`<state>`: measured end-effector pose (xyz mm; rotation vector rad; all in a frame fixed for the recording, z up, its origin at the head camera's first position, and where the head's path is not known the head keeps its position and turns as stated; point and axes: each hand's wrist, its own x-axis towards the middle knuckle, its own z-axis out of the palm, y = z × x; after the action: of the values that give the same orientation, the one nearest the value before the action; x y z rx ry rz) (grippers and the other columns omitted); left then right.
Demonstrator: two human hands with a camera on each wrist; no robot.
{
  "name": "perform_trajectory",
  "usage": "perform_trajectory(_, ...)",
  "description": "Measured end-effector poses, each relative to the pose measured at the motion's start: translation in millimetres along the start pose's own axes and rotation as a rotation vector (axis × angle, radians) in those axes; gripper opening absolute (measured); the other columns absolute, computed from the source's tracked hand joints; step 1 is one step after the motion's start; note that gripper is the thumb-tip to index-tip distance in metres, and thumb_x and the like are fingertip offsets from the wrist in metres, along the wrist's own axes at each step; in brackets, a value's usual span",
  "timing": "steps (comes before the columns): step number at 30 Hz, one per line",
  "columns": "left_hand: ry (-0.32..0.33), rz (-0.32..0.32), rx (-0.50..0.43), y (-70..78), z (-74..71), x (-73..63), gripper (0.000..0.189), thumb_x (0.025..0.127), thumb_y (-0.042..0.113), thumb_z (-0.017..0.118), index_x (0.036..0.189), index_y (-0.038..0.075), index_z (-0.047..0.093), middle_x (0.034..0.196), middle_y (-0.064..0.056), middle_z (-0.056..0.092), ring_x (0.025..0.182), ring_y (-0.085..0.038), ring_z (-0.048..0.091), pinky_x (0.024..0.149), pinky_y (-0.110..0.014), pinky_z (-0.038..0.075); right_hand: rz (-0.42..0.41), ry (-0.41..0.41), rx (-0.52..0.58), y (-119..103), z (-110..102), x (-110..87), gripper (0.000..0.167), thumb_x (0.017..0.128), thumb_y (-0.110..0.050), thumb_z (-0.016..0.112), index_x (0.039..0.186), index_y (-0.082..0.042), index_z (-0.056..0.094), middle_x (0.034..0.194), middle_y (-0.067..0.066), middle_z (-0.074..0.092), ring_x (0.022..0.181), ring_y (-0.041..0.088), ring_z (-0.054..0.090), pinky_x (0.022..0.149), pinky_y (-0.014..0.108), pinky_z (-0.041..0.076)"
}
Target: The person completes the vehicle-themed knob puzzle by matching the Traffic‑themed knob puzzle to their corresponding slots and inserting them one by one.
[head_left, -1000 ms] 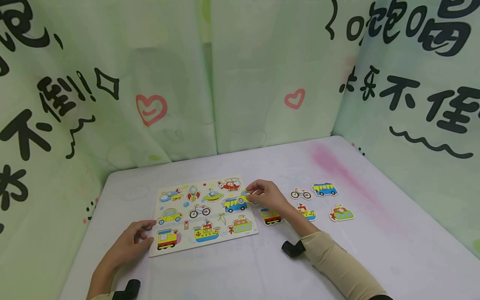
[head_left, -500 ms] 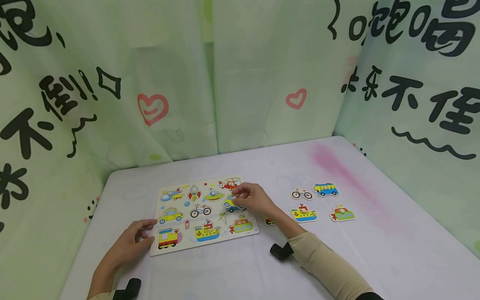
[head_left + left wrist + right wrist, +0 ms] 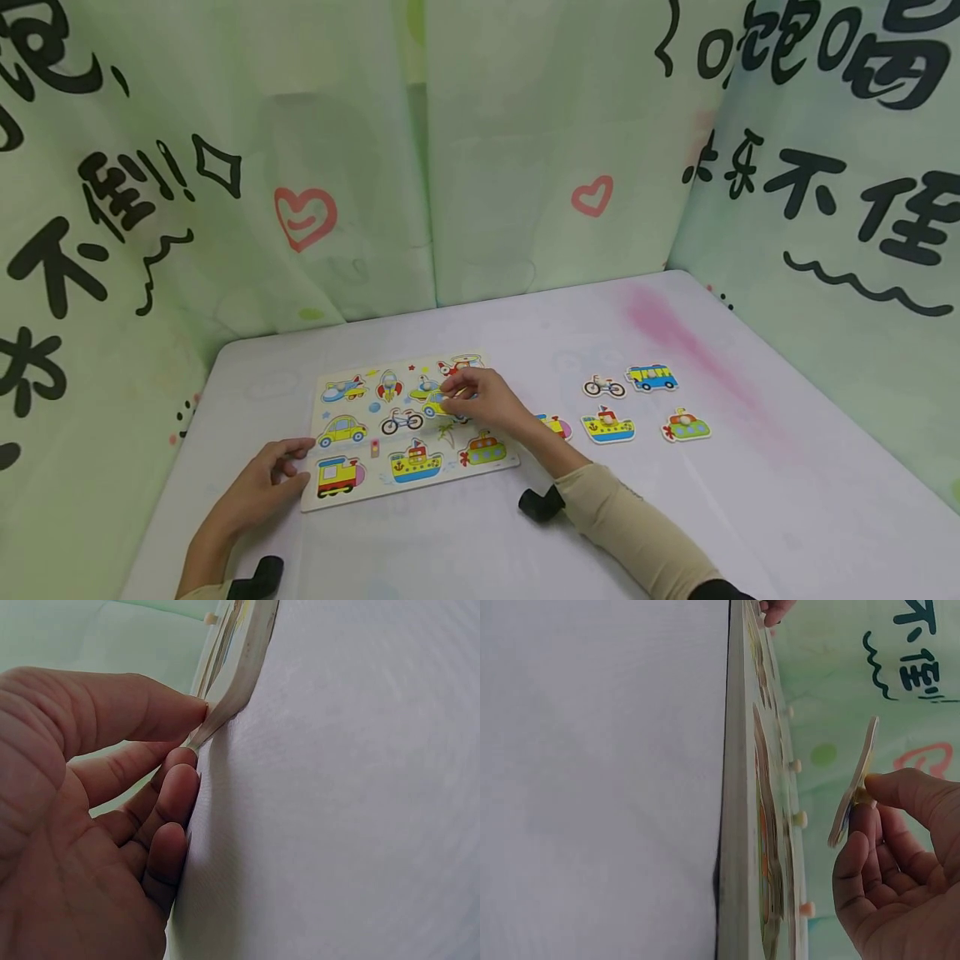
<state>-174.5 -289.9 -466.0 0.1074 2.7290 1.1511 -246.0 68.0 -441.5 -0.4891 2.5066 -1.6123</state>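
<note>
A flat puzzle board (image 3: 352, 498) printed with vehicles lies on the white table. My left hand (image 3: 258, 487) rests at its left side, thumb and fingertips touching the edge, fingers loosely bent. In the left wrist view, the thumb of my left hand (image 3: 90, 772) meets the board's corner (image 3: 240, 682). Above the board's right half, my right hand (image 3: 487, 400) pinches a yellow and blue car puzzle piece (image 3: 432, 407). The right wrist view has this car piece (image 3: 855, 784) tilted and raised clear of the board, its small knob between thumb and fingers. My right hand partly hides the helicopter and bus pictures.
Right of the board lie loose pieces: a bicycle (image 3: 603, 387), a bus (image 3: 652, 378), a boat (image 3: 608, 427), a submarine (image 3: 686, 426) and a train (image 3: 557, 426) partly behind the right forearm. A green curtain (image 3: 360, 167) surrounds the table's back and sides.
My right hand has carried the car piece leftward, from the board's right edge to above its inner right part. The train piece is partly uncovered again. My left hand stays put.
</note>
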Motion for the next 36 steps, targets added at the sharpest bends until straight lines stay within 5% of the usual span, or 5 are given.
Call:
perform_trajectory(12, 0.005, 0.007, 0.011, 1.8, -0.1, -2.1, 0.051, 0.094, 0.007, 0.067, 0.142, -0.001, 0.052, 0.126, -0.016, 0.056, 0.101, -0.023, 0.048, 0.078, -0.026, 0.041, -0.078, -0.041, 0.019, -8.5, 24.6, 9.2, 0.019, 0.088, -0.01, 0.077, 0.106, -0.003, 0.073, 0.097, 0.004, 0.07, 0.079, 0.01, 0.061, 0.072, 0.023, 0.05)
perform_trajectory(36, 0.0, 0.012, 0.022, 1.3, 1.2, -0.4, 0.052, 0.094, 0.007, 0.067, 0.143, 0.0, 0.052, 0.127, -0.016, 0.055, 0.102, -0.024, 0.048, 0.079, -0.025, 0.041, -0.044, -0.091, 0.023, -27.2, 85.0, 26.0, 0.016, 0.089, -0.013, 0.079, 0.104, -0.007, 0.074, 0.09, -0.005, 0.067, 0.075, 0.006, 0.057, 0.068, 0.018, 0.046)
